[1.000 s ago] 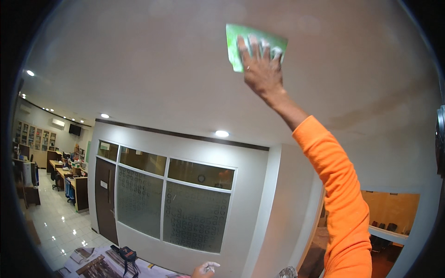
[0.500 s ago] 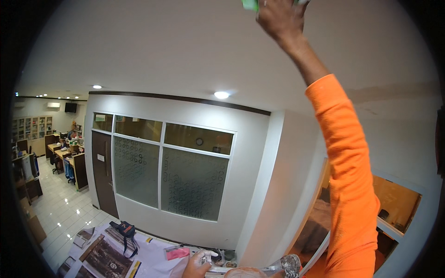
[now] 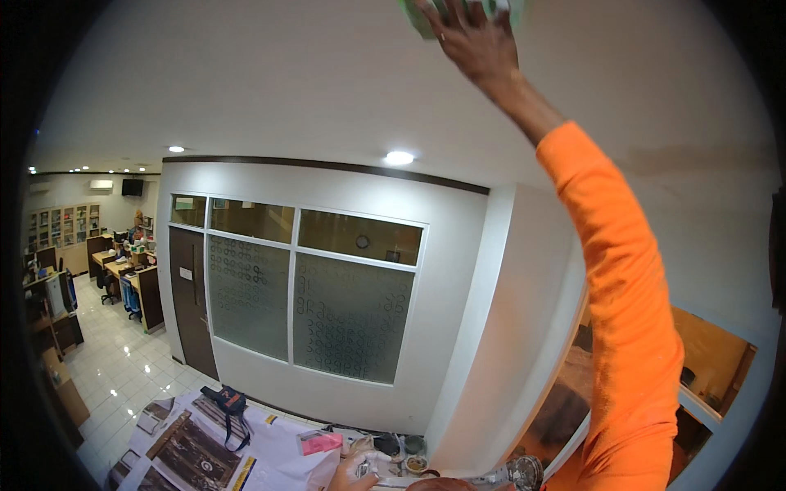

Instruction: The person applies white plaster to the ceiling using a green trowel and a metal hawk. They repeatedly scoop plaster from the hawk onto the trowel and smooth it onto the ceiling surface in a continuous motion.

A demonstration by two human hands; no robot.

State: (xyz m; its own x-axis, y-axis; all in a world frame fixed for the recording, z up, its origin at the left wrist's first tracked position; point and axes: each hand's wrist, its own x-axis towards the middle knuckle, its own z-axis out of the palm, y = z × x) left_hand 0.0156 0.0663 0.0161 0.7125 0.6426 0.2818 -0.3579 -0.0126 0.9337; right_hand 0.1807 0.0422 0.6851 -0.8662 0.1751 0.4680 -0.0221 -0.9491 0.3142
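My right hand is raised overhead at the top edge, at the end of an orange-sleeved arm. Its fingers are spread over a thin green pad, pressed against the white ceiling; the frame cuts off part of the pad. Low in the picture, my left hand has its fingers curled and whitish smears on it. What it grips is hard to make out. A pink packet lies just left of it, and small round containers stand to its right.
Below lies a large printed sheet with a black strapped bag on it. A shiny grey object is at the lower edge. Ahead are a frosted window and a brown door; desks stand far left.
My right hand has moved left and slightly down with the green pad, its fingers now more spread. The view has shifted slightly; my left hand stays near the lower edge.
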